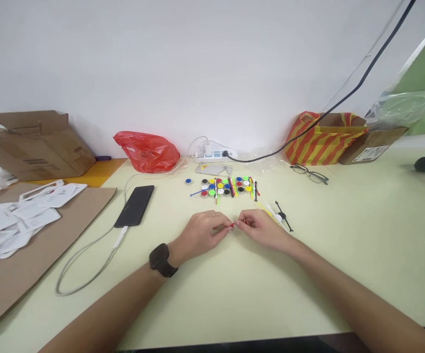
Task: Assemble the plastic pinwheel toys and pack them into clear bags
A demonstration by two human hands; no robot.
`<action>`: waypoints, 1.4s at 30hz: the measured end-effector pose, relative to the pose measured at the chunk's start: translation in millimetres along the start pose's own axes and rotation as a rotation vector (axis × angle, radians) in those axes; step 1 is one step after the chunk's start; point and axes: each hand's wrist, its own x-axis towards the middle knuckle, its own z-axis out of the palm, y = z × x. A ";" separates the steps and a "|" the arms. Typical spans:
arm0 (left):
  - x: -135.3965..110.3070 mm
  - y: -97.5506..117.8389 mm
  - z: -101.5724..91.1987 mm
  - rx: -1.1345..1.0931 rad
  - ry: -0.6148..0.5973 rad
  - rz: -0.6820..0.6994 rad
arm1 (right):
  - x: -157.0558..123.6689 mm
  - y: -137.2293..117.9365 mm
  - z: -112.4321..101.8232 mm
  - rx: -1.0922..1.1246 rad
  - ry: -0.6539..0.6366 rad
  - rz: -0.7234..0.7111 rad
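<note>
Above the table, my left hand (207, 231) pinches a small red plastic piece (232, 225) between thumb and fingertips. My right hand (259, 227) closes on the same red piece from the other side, its fingertips nearly touching the left ones. Most of the piece is hidden by the fingers. Beyond the hands lie several round coloured discs (239, 190) in rows, with thin coloured arrow-shaped strips among them. A lone blue disc (188, 181) sits to their left. Beside my right hand are a black arrow strip with a round middle (283, 215) and white and yellow strips.
A black phone (135, 206) with a white cable lies left. White cards (24, 220) cover cardboard (68, 228) at far left. Along the wall are a cardboard box (46, 152), red bag (148, 153), power strip (214, 153) and striped bag (320, 142). Eyeglasses (310, 173) lie right.
</note>
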 end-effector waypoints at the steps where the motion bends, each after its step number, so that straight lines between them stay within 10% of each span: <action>1: 0.1 0.0 -0.5 -0.001 0.000 0.006 | 0.0 0.2 -0.2 -0.002 -0.003 -0.001; 20: 0.9 8.0 -5.5 -0.018 0.089 0.003 | -9.2 -15.3 -15.3 -0.041 0.290 -0.004; 26: 2.3 1.1 -6.5 -0.016 0.301 -0.072 | -14.7 -28.3 -27.7 0.653 -0.058 0.249; 29: 3.1 -3.4 -6.9 0.014 0.405 -0.124 | -14.0 -27.4 -38.9 0.871 0.022 0.246; 42: 1.1 -78.1 -18.5 0.348 0.371 -0.455 | -5.0 -16.6 -29.8 0.982 0.156 0.282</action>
